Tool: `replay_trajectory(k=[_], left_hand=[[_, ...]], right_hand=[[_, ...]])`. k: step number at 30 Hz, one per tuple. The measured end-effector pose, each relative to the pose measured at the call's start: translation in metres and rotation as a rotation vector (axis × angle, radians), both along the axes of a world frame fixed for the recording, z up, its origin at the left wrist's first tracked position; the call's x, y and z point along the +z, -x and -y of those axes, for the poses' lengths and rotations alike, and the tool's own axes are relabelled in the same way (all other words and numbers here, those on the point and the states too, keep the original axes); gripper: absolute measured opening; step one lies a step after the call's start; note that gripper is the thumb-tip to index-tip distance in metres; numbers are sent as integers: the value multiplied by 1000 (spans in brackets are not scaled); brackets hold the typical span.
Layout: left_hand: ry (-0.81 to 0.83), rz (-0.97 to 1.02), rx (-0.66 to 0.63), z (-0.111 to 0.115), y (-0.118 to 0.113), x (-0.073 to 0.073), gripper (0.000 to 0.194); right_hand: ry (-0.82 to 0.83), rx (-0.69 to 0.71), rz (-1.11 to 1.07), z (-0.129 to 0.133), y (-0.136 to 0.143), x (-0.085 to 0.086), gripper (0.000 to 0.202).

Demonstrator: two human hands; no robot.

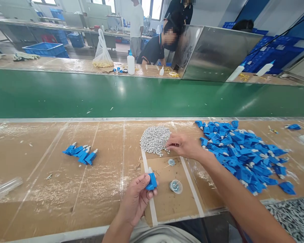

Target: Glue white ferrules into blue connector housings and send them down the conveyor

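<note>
My left hand (139, 195) grips a small blue plastic part (151, 181) with a whitish tip, held upright above the cardboard. At the right edge of a pile of small grey pieces (155, 139), my right hand (181, 144) has its fingers pinched together; whatever lies between them is hidden. Below it on the cardboard stand a small clear cup (176, 186) with a stick in it and a smaller round dish (171, 162). To the left lies a group of several blue parts with white tips (81, 153). A large heap of similar blue parts (238, 152) spreads to the right.
A green conveyor belt (91, 92) runs across beyond the table. Behind it are a white bottle (130, 63), a plastic bag of yellow pieces (102, 54), a metal panel (218, 52) and a seated person (153, 49). A clear tube (6, 187) lies at left.
</note>
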State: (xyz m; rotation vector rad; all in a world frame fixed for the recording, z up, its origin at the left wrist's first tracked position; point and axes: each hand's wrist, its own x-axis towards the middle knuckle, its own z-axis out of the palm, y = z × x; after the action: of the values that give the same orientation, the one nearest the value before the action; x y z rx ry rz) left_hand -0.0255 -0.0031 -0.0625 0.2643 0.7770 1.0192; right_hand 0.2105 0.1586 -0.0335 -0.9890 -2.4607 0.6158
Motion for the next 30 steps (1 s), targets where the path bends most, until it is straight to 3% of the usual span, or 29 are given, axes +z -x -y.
replay_trajectory(k=[5, 18, 21, 25, 30], left_hand=[[-5, -11, -13, 0, -1, 0, 26], [3, 21, -16, 1, 0, -2, 24], [-3, 25, -12, 2, 1, -3, 23], [-9, 30, -13, 2, 2, -3, 23], [-9, 15, -13, -1, 1, 2, 23]], right_hand=[[40, 119, 84, 11, 4, -2, 15], [48, 85, 185, 12, 28, -8, 22], [64, 25, 102, 13, 23, -4, 19], [113, -109, -67, 21, -6, 12, 21], [434, -302, -557, 47, -49, 13, 20]])
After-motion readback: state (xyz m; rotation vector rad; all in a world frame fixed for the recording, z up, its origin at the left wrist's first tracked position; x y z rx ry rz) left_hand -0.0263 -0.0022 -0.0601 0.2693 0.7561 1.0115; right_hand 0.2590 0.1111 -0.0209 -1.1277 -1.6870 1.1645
